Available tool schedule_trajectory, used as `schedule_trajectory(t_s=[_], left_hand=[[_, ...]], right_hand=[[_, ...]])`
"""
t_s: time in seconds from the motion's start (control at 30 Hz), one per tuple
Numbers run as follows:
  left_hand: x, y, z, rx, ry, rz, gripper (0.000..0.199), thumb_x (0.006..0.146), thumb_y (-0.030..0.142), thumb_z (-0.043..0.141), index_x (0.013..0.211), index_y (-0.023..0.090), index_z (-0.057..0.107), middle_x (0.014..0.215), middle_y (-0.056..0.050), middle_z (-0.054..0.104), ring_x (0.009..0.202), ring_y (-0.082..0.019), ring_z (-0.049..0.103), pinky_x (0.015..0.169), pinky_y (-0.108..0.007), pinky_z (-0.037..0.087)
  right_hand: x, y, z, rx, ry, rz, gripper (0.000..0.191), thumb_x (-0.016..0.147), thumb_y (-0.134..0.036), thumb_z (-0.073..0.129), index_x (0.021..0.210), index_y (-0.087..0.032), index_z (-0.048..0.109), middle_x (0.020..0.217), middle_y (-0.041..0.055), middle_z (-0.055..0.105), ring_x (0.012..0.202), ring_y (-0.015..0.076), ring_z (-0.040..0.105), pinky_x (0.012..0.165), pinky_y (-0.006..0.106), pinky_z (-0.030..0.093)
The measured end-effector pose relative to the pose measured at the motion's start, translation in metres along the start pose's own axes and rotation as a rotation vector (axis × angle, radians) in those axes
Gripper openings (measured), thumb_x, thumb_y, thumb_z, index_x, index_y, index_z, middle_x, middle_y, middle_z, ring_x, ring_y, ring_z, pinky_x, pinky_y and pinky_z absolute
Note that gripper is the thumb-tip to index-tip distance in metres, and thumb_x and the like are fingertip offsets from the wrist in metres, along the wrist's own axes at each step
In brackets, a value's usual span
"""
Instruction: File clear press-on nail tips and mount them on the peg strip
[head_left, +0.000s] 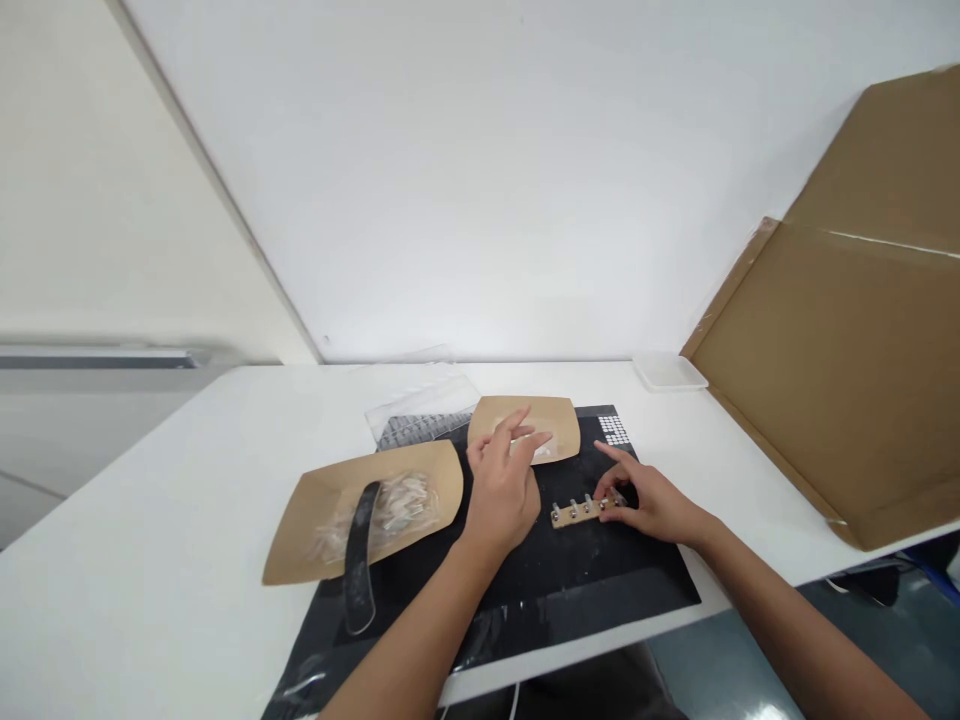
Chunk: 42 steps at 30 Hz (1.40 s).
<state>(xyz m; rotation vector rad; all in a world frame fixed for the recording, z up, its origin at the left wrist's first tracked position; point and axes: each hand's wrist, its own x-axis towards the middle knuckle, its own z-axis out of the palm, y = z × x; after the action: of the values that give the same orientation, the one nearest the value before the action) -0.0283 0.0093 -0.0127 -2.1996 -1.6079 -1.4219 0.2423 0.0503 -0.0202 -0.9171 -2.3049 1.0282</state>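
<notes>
Currently | right hand [654, 500] pinches strip [580, 514], right half of mat [577, 585] | left hand [499, 490], fingers spread, over tray [564, 420] at mat's back, hold can't tell | step: probably picking from tray | next: likely needs fine pinch

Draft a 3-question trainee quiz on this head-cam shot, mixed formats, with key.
1. Multiple choice: which hand touches the tan strip with metal fittings? A) left B) right C) both
2. Fill in: pale pieces lie in the larger brown tray, at the ____ side of the black mat.
3. True or false: the large cardboard piece stands at the left end of the table.

Key
1. B: the right hand is at one end of it; the left hand is apart from it.
2. Left.
3. False: the large cardboard piece stands at the right.
</notes>
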Motion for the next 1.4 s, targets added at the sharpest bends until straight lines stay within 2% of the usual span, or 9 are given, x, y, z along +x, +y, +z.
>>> schedule_trajectory(t_s=[0.23, 0.4, 0.47, 0.73, 0.83, 0.93, 1.0, 1.17, 1.4], left_hand=[[0.004, 0.002, -0.007, -0.192, -0.026, 0.012, 0.023, 0.105, 0.017, 0.037, 0.115, 0.019, 0.058, 0.134, -0.020, 0.064, 0.124, -0.028, 0.065, 0.100, -0.045, 0.052], [-0.003, -0.011, -0.007, -0.184, -0.193, 0.003, 0.028, 0.107, 0.023, 0.034, 0.117, 0.021, 0.059, 0.079, -0.004, 0.071, 0.074, -0.021, 0.069, 0.079, -0.038, 0.055], [-0.007, -0.014, -0.006, -0.181, -0.223, -0.005, 0.026, 0.106, 0.024, 0.036, 0.118, 0.021, 0.059, 0.078, -0.003, 0.071, 0.073, -0.022, 0.071, 0.074, -0.036, 0.056], [-0.002, -0.007, -0.008, -0.185, -0.325, 0.091, 0.022, 0.098, 0.022, 0.041, 0.109, 0.023, 0.060, 0.072, -0.002, 0.067, 0.062, -0.021, 0.066, 0.075, -0.039, 0.057], [0.001, -0.004, -0.008, -0.120, -0.234, 0.116, 0.018, 0.100, 0.021, 0.045, 0.113, 0.021, 0.057, 0.069, 0.000, 0.066, 0.059, -0.020, 0.065, 0.063, -0.034, 0.053], [0.001, -0.002, -0.007, -0.042, -0.184, 0.169, 0.010, 0.102, 0.020, 0.050, 0.103, 0.021, 0.060, 0.074, -0.001, 0.070, 0.062, -0.018, 0.068, 0.060, -0.031, 0.051], [0.000, -0.004, -0.004, -0.015, -0.170, 0.194, 0.014, 0.103, 0.017, 0.049, 0.101, 0.021, 0.063, 0.078, -0.003, 0.073, 0.066, -0.018, 0.071, 0.064, -0.030, 0.054], [-0.006, -0.013, 0.003, -0.066, -0.149, 0.071, 0.044, 0.103, 0.009, 0.038, 0.142, 0.023, 0.053, 0.082, 0.001, 0.074, 0.068, -0.015, 0.072, 0.070, -0.027, 0.060], [-0.004, -0.007, 0.003, -0.177, -0.072, -0.044, 0.062, 0.103, 0.012, 0.047, 0.161, 0.028, 0.030, 0.117, -0.008, 0.076, 0.097, -0.019, 0.076, 0.083, -0.034, 0.064]], right_hand=[[0.041, -0.003, -0.029, -0.140, -0.228, -0.148, 0.115, 0.070, -0.053, 0.096, 0.164, -0.033, 0.033, 0.120, 0.0059, 0.075, 0.103, 0.0249, 0.071, 0.093, 0.042, 0.058], [0.056, 0.032, -0.080, -0.453, 0.310, -0.256, 0.020, 0.100, -0.046, 0.069, 0.107, -0.029, 0.077, 0.092, 0.0052, 0.080, 0.090, 0.0257, 0.073, 0.089, 0.045, 0.057], [0.056, 0.056, -0.091, -0.535, 0.437, -0.163, 0.026, 0.106, -0.041, 0.057, 0.097, -0.027, 0.077, 0.086, 0.0050, 0.080, 0.088, 0.0260, 0.075, 0.087, 0.045, 0.058], [0.054, 0.091, -0.088, -0.568, 0.659, -0.019, 0.057, 0.103, -0.023, 0.041, 0.161, -0.026, 0.044, 0.160, 0.0096, 0.053, 0.146, 0.0310, 0.052, 0.110, 0.053, 0.055], [0.058, 0.088, -0.087, -0.574, 0.610, -0.071, 0.048, 0.101, -0.036, 0.059, 0.149, -0.028, 0.058, 0.156, 0.0109, 0.056, 0.148, 0.0346, 0.048, 0.119, 0.058, 0.044], [0.058, 0.090, -0.088, -0.547, 0.461, -0.063, 0.021, 0.101, -0.044, 0.063, 0.104, -0.028, 0.077, 0.110, 0.0075, 0.078, 0.118, 0.0312, 0.068, 0.111, 0.055, 0.048], [0.057, 0.093, -0.089, -0.493, 0.388, -0.019, 0.028, 0.107, -0.041, 0.052, 0.103, -0.027, 0.076, 0.093, 0.0049, 0.079, 0.102, 0.0272, 0.072, 0.102, 0.048, 0.053], [0.045, 0.090, -0.103, -0.422, 0.301, 0.114, 0.037, 0.109, -0.029, 0.039, 0.137, -0.028, 0.062, 0.106, 0.0028, 0.080, 0.101, 0.0230, 0.074, 0.095, 0.042, 0.056], [0.026, 0.077, -0.126, -0.364, 0.043, 0.150, 0.031, 0.091, -0.051, 0.074, 0.107, -0.025, 0.078, 0.106, 0.0072, 0.078, 0.092, 0.0238, 0.072, 0.078, 0.036, 0.056]])
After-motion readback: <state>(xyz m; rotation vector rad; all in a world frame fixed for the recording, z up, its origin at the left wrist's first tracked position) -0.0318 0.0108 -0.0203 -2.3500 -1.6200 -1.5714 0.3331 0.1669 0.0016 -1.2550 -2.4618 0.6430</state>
